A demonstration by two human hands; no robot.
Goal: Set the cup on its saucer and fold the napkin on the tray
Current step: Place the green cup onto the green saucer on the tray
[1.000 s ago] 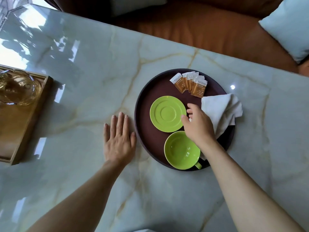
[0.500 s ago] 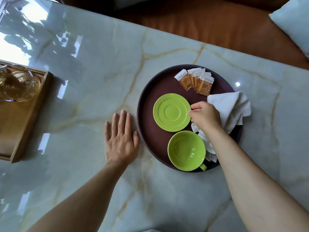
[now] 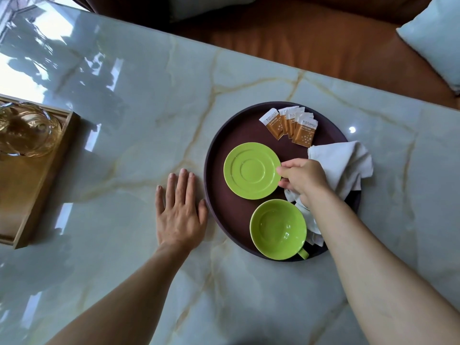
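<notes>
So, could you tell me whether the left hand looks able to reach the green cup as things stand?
Probably yes. The left hand lies flat on the marble table beside the round tray, and nothing stands between it and the green cup; the right hand is busy at the saucer.

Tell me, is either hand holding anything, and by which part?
The right hand pinches the green saucer by its right rim, fingers closed on the edge. The left hand lies flat on the table, holding nothing.

bright daylight | window glare on table; edges bowed; sharp
</notes>
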